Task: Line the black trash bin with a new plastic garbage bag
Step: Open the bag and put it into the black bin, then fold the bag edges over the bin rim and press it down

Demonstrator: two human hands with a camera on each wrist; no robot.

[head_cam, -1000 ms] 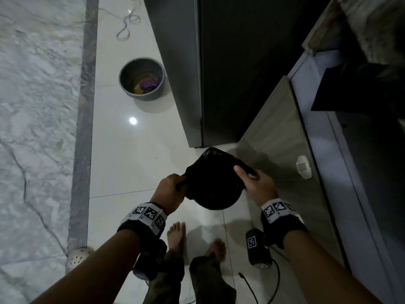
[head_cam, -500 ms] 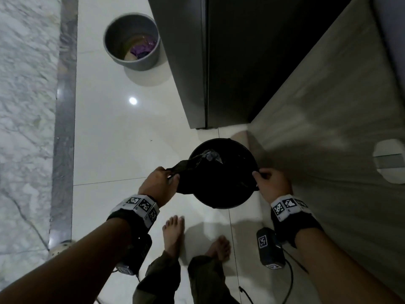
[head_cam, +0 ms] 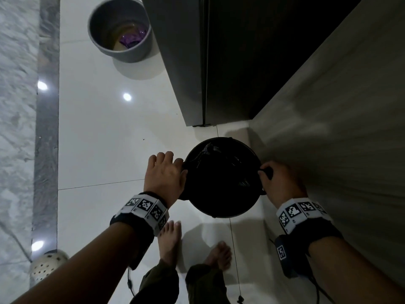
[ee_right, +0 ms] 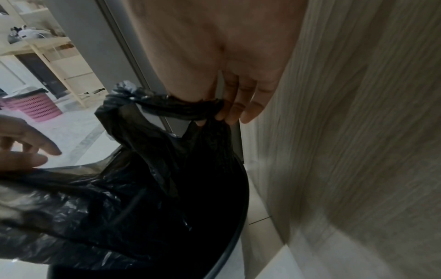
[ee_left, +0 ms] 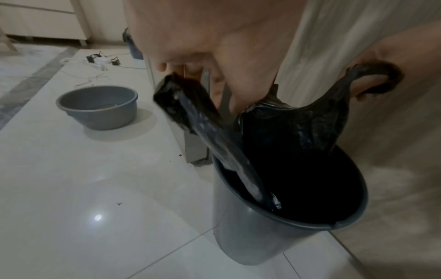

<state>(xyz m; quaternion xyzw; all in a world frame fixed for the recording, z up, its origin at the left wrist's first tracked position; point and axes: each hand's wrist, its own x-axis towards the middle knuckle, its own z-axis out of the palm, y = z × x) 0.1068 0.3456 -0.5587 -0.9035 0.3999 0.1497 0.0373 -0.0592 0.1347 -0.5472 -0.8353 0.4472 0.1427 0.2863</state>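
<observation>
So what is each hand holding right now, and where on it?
Both hold the black garbage bag by its handle loops. The right hand pinches one loop; the left hand has the other, though its exact grip is hard to see.

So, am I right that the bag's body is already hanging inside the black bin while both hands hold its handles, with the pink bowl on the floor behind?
Nearly: the bowl is grey, not pink, as the left wrist view shows. The rest holds: the bag hangs inside the black bin, the left hand and right hand each holding a handle.
</observation>
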